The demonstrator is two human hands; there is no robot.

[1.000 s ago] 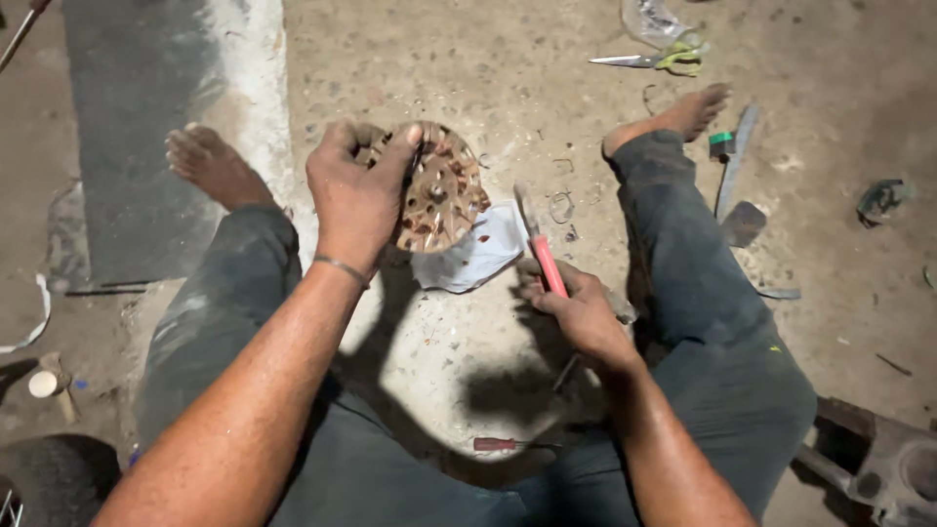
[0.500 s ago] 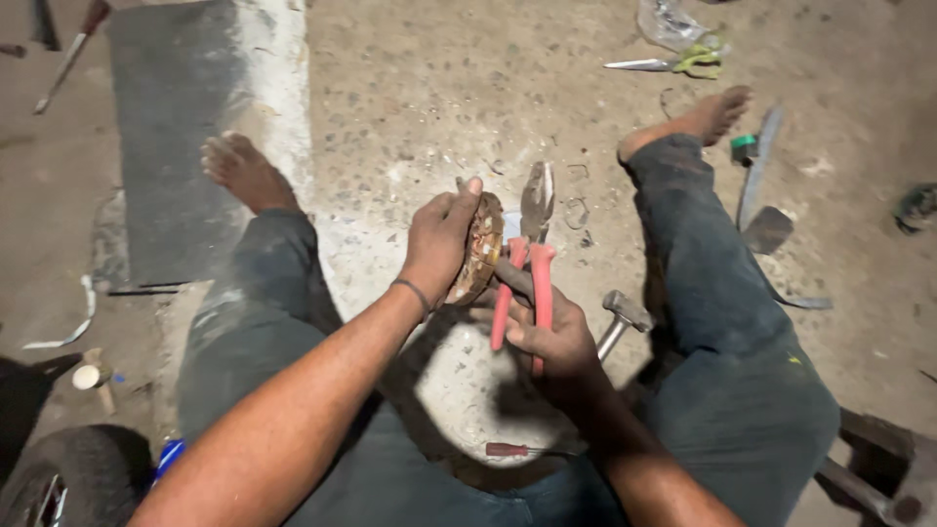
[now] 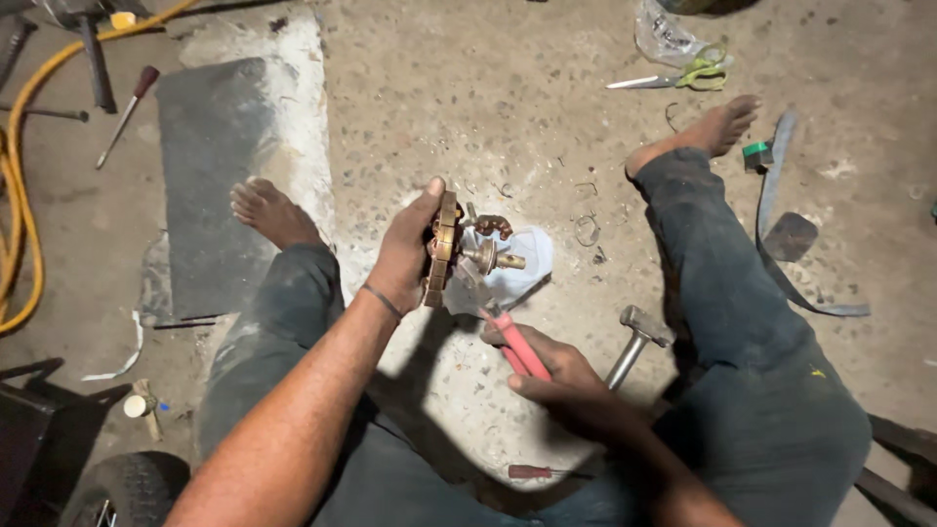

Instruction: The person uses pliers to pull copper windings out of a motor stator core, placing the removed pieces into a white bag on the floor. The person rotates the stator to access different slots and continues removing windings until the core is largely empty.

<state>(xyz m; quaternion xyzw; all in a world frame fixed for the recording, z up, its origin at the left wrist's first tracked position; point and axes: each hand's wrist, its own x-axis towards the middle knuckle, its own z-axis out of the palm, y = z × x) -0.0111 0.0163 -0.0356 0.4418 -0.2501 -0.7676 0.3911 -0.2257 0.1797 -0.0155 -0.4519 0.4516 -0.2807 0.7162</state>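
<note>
two hands at work above a concrete floor (image 3: 547,117), between two bare feet. left hand (image 3: 405,256) closed around the rim of one round brass-coloured part (image 3: 444,252), held edge-on and upright, its short shaft pointing right over one pale scrap of plastic (image 3: 517,268) on the floor. right hand (image 3: 561,376) wrapped tight about the two red handles of one pair of pliers (image 3: 515,344), jaws up against the part's shaft; exact bite too small to tell. one hammer (image 3: 634,337) lying just right of the right hand, head toward the right leg. one red-handled screwdriver (image 3: 542,472) near the bottom edge, between the legs. one pair of green-handled scissors (image 3: 673,76) near the top edge. one dark mat (image 3: 210,176) by the left foot. one yellow hose (image 3: 20,215) along the left edge.
</note>
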